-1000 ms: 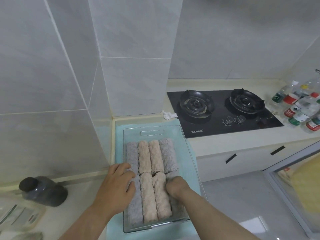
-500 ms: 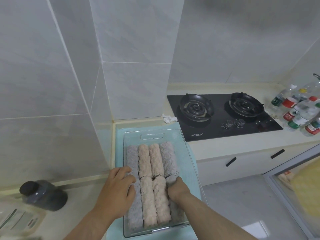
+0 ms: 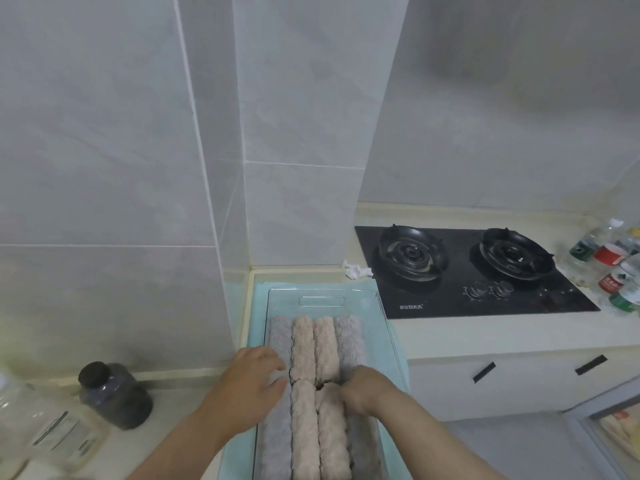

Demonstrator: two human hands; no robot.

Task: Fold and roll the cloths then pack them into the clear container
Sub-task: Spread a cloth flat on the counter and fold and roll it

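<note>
No text can be read: the white brand mark on the hob (image 3: 457, 271) and the labels on the bottles (image 3: 612, 255) are too small to make out.

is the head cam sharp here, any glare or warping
Head view: soft all over, the hob label unreadable; wide-angle warp bends the wall tile lines and stretches the bottles at the right edge; light is flat and dim, faint sheen on the clear container rim.
</note>
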